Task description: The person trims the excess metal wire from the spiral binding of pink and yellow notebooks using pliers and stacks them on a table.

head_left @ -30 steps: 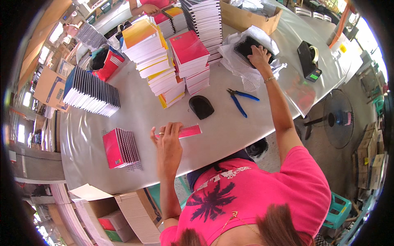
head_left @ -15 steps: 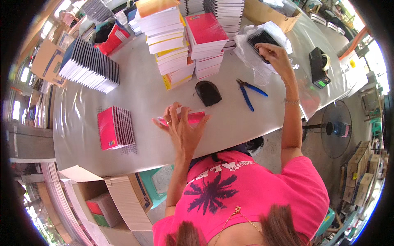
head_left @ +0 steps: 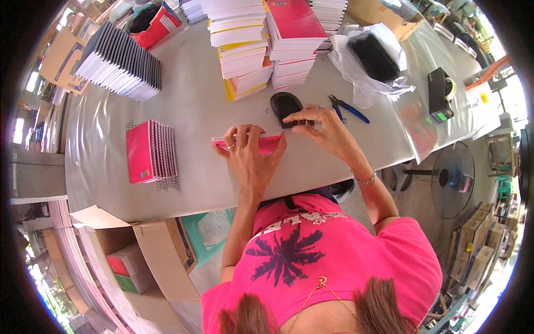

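Observation:
My left hand [head_left: 247, 153] grips a pink-covered notebook [head_left: 269, 146] from above, its fingers over the page edge and its thumb on the near right corner. Just right of it, my right hand [head_left: 328, 136] pinches a short dark binding coil [head_left: 315, 122], which my fingers partly cover. The coil's tip is close to the notebook's right end; whether they touch I cannot tell. Behind my right fingers lies a black rounded pad-like object [head_left: 286, 107]. Blue-handled cutting pliers [head_left: 351, 110] rest on the table to its right.
A pile of black coils [head_left: 374, 57] lies on crumpled plastic wrap. Tall stacks of notebooks [head_left: 239, 55] stand at the back, with dark-covered ones [head_left: 119, 64] at far left. Several pink notebooks [head_left: 150, 151] are stacked at left. A tape dispenser [head_left: 440, 96] sits at right.
My right hand has come from the coil pile toward me and left, carrying a coil to the notebook's right end. My left hand still holds the notebook. The view has shifted slightly.

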Action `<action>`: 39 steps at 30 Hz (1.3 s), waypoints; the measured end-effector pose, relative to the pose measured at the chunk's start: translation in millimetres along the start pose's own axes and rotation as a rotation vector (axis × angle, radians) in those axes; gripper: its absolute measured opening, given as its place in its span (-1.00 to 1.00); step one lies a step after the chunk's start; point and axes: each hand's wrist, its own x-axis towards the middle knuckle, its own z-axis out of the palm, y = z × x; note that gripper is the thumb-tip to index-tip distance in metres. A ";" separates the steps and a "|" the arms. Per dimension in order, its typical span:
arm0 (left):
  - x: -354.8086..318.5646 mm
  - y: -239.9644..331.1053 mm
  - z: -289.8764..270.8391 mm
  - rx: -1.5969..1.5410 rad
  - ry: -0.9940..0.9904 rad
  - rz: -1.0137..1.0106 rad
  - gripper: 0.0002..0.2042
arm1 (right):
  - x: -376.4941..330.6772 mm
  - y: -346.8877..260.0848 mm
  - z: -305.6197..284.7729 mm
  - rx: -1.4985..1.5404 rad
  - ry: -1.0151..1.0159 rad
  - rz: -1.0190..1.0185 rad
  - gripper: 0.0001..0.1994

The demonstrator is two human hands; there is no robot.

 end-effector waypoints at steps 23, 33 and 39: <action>-3.2 -7.0 2.8 0.060 -0.054 -0.004 -0.73 | -11.1 -12.7 12.0 -0.160 0.015 -0.039 -0.89; -1.9 -4.5 -2.8 0.013 -0.092 0.015 -0.81 | -6.9 8.2 34.7 -0.453 0.216 -0.253 -0.84; -5.2 -2.9 -4.9 0.001 -0.087 -0.005 -0.81 | -5.2 -1.8 37.7 -0.428 0.184 -0.229 -0.86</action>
